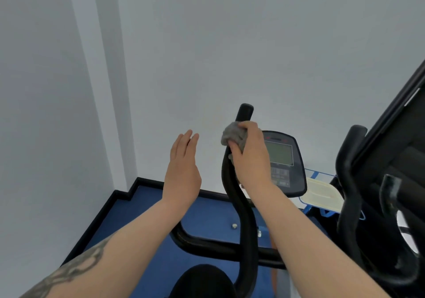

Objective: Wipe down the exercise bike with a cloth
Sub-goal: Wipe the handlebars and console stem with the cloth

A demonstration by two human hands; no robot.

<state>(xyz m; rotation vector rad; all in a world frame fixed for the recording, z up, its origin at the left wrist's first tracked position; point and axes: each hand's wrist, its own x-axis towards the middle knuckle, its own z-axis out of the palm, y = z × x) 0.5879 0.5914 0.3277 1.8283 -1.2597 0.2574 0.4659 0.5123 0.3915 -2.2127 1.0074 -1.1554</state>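
Observation:
The black exercise bike stands right in front of me. Its curved left handlebar (239,205) rises up the middle of the view. Behind it sits the console (285,159) with a grey screen and a keypad. My right hand (251,157) grips a grey cloth (233,134) wrapped round the handlebar just below its top end. My left hand (182,166) hovers in the air left of the handlebar, fingers straight, holding nothing. The bike's black seat (202,281) shows at the bottom edge.
A second black exercise machine (379,205) stands close on the right. A white and blue tray-like object (322,194) lies on the floor behind the console. White walls enclose the blue floor (142,210) at the back and left.

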